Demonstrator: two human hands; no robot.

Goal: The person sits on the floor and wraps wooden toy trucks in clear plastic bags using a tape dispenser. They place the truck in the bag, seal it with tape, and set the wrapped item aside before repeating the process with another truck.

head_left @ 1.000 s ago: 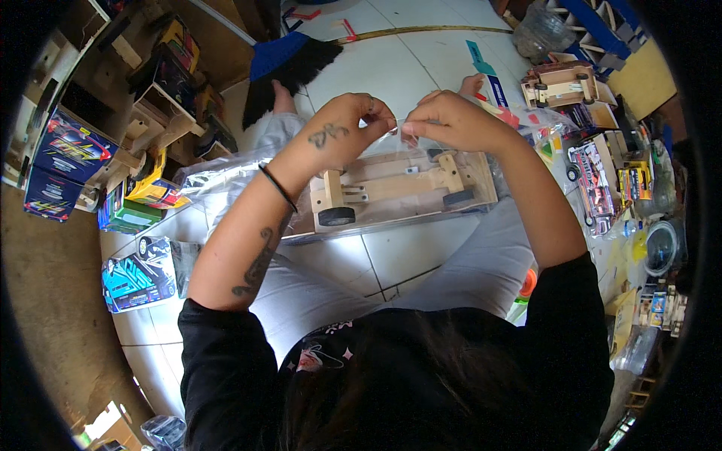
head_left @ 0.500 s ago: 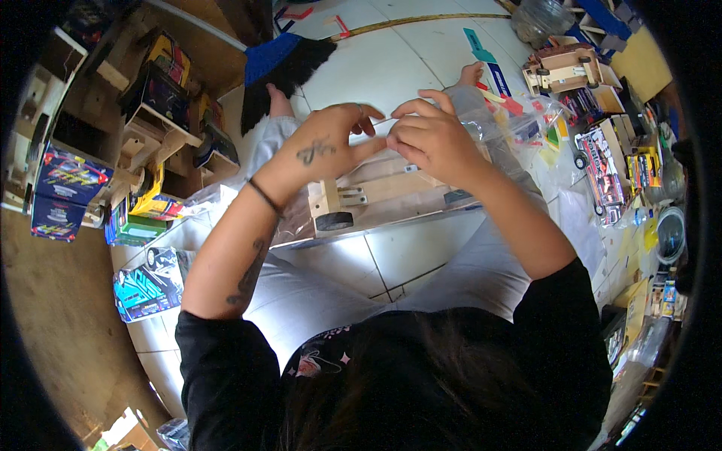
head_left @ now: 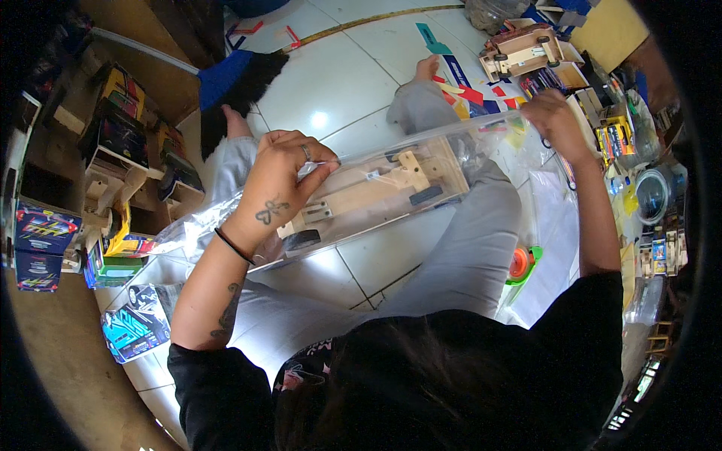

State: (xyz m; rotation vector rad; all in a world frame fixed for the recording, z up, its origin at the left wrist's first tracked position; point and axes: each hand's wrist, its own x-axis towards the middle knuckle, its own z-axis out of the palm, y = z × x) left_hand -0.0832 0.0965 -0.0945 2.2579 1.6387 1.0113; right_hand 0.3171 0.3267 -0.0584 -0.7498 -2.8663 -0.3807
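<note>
Across my lap lies a wooden toy truck (head_left: 357,197), wheels upward, with black wheels and pale axle blocks. Transparent plastic wrap (head_left: 477,134) covers it and stretches along its far side. My left hand (head_left: 289,169) pinches the plastic between thumb and fingers over the truck's left end. Off to the right, my right hand (head_left: 555,124) is closed on the other end of the plastic, which is pulled taut between the two hands. Some crumpled plastic hangs past my left wrist.
Boxy printed toy trucks (head_left: 131,169) are stacked at the left, with a blue one (head_left: 137,322) nearer me. A black-and-blue broom (head_left: 244,79) lies beyond my foot. At right are a green tape dispenser (head_left: 535,263), another upturned wooden truck (head_left: 521,54) and scattered coloured strips.
My hands were close together above the truck. Now my right hand has moved far to the right, drawing the plastic out, while the left stays over the truck's left end. The view has shifted.
</note>
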